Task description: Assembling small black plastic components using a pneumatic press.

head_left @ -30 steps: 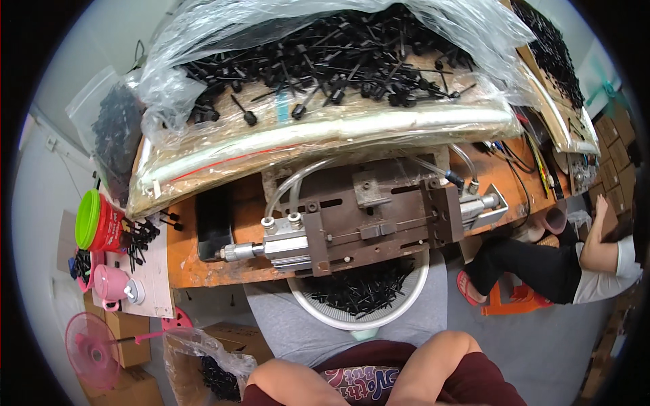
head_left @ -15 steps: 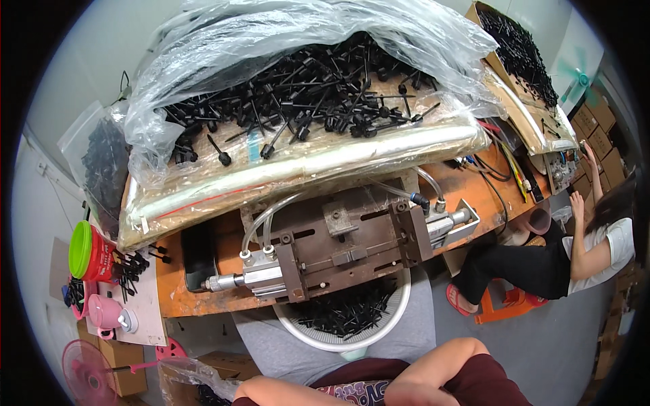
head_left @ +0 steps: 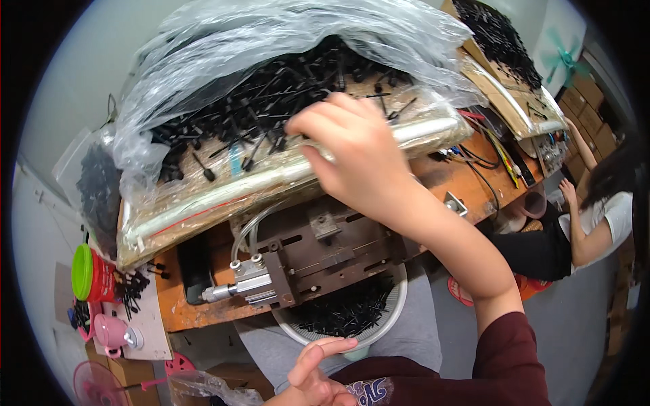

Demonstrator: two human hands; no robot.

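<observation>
Black plastic parts, each a thin stem with a thick knob-like head (head_left: 237, 108), lie in a loose heap on a film-wrapped brown board with a white padded front edge (head_left: 196, 208), under a crumpled sheet of clear plastic (head_left: 284, 34). The person's bare right hand (head_left: 352, 145) is above that front edge, at the near side of the heap, its fingers bent and half spread, the thumb apart from the forefinger; nothing shows between them, though whether the hidden fingertips touch a part I cannot tell. The bare left hand (head_left: 318, 379) is low, near the front of the person's maroon shirt (head_left: 504, 355), palm partly turned up, forefinger stretched out and the other fingers loosely curled, with nothing seen in it. Between the board and the person, a dark brown slotted metal fixture (head_left: 332, 260) with a silver cylinder (head_left: 257, 285) and clear tubes stands on a worn orange tabletop (head_left: 169, 277), partly covered by the right forearm. Below its near edge, a round white basket (head_left: 401, 301) over the person's grey-clad lap holds more small black pieces. To the left are a red bucket with a lime-green rim (head_left: 82, 272) and a pink cup (head_left: 110, 330); to the right sits a co-worker in a white top (head_left: 613, 216).
</observation>
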